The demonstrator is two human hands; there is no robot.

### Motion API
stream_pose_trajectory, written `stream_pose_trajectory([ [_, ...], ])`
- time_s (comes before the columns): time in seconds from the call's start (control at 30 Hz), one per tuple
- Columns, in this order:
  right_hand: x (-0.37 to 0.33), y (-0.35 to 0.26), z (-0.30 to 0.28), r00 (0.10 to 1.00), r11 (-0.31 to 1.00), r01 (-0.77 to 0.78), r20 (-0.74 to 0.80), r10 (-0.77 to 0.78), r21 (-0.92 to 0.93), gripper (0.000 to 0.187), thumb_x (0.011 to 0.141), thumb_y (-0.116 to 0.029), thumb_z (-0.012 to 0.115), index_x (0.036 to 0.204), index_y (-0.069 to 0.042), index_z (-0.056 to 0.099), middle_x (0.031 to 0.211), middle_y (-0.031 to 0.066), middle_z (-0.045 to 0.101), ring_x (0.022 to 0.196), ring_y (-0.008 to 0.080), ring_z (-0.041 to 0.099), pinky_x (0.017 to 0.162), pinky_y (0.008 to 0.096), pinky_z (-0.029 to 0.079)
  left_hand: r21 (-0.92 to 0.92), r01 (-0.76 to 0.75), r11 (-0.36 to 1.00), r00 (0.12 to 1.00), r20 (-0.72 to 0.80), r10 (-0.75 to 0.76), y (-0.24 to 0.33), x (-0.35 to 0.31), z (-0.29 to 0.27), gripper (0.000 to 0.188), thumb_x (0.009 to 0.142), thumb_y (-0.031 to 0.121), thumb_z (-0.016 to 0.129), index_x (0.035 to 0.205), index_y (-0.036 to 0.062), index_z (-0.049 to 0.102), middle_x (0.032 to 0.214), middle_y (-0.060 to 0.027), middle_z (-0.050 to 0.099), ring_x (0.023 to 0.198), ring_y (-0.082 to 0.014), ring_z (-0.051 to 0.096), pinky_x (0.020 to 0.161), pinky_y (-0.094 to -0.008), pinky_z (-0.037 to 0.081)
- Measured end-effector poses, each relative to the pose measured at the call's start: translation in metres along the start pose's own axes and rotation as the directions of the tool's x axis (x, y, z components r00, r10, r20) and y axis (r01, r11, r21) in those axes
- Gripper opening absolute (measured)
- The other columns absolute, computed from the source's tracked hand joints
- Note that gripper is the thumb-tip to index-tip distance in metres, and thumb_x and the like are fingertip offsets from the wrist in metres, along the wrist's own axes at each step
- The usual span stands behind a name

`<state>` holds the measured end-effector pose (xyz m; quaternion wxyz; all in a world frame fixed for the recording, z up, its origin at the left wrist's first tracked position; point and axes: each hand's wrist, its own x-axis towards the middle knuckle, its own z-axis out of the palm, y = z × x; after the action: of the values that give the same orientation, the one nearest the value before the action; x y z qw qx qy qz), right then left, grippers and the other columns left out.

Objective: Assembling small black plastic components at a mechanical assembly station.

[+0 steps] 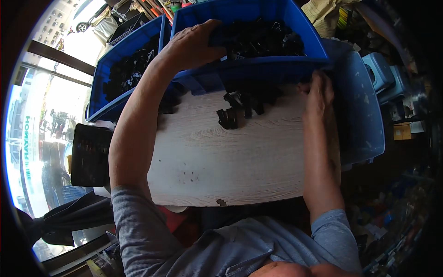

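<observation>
My left hand [196,44] reaches over the front left part of a large blue bin [258,67], thumb and fingers apart, with nothing visible between them. Small black plastic parts [267,39], some with shiny metal bits, fill this bin. By its front right corner is my right hand [318,92], fingers bent together in the shadow beneath the rim; whatever they may hold is hidden. Between my arms, several loose black parts [228,117] lie on the pale wood-grain table [230,161], just in front of the bin.
A second blue bin [104,104] of black parts stands at the left. A dark rectangular box-like thing [90,154] sits beside my left forearm. To the right are a translucent blue tub [362,111] and light-blue stools [380,71]. Bright window panes [41,124] line the left side.
</observation>
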<state>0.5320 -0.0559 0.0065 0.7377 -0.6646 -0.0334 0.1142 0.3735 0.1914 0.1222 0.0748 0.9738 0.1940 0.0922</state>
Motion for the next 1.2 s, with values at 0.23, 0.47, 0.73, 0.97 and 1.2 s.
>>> stream_pose_trajectory([
  [0.23,0.001,-0.001,0.003,1.0,0.999,0.013,0.009,-0.014,0.046,0.044,0.097,-0.035,0.062,0.13,-0.006,0.06,0.081,0.0087,0.063,0.076,0.0194,0.062,0.075,0.0399,0.057,0.092,-0.056,0.994,0.841,0.541,-0.002,-0.026,0.052,0.057,0.076,0.092,0.037,0.07,0.156,0.0182,0.035,0.141,-0.0183,0.058,0.127,-0.0341,0.059,0.109,-0.044,0.048],
  [0.47,0.005,0.003,-0.001,0.999,0.999,0.043,0.018,-0.043,0.03,0.043,0.097,-0.034,0.062,0.129,-0.006,0.06,0.086,0.0093,0.064,0.076,0.0192,0.063,0.075,0.039,0.057,0.202,-0.076,0.977,0.866,0.498,-0.036,-0.009,0.055,0.057,0.078,0.089,0.051,0.071,0.154,0.0217,0.04,0.142,-0.0169,0.058,0.125,-0.0335,0.061,0.105,-0.0492,0.051],
  [0.73,0.001,-0.001,0.002,1.0,1.0,0.028,0.012,-0.028,0.013,0.043,0.097,-0.033,0.062,0.13,-0.005,0.059,0.083,0.0093,0.064,0.077,0.0194,0.064,0.077,0.0385,0.058,-0.1,-0.233,0.967,0.906,0.34,0.253,-0.03,0.06,0.075,0.082,0.08,0.044,0.08,0.152,0.0274,0.043,0.126,-0.0153,0.069,0.108,-0.0315,0.071,0.097,-0.0466,0.055],
  [0.97,0.002,0.0,0.002,0.999,0.999,0.028,0.026,-0.029,0.023,0.044,0.097,-0.034,0.061,0.132,-0.006,0.059,0.078,0.0085,0.063,0.078,0.0211,0.064,0.08,0.0408,0.057,0.008,-0.236,0.972,0.917,0.334,0.22,-0.024,0.062,0.075,0.074,0.081,0.048,0.08,0.146,0.0272,0.051,0.121,-0.0129,0.069,0.106,-0.0289,0.071,0.098,-0.0449,0.056],
  [1.2,-0.001,-0.003,0.001,1.0,1.0,-0.001,0.019,0.001,0.016,0.047,0.097,-0.034,0.061,0.134,-0.006,0.057,0.081,0.0096,0.064,0.077,0.0216,0.064,0.087,0.0449,0.055,0.026,-0.209,0.978,0.923,0.336,0.188,-0.017,0.059,0.073,0.076,0.078,0.048,0.082,0.145,0.0299,0.052,0.106,-0.014,0.075,0.099,-0.0282,0.074,0.094,-0.0425,0.057],
])
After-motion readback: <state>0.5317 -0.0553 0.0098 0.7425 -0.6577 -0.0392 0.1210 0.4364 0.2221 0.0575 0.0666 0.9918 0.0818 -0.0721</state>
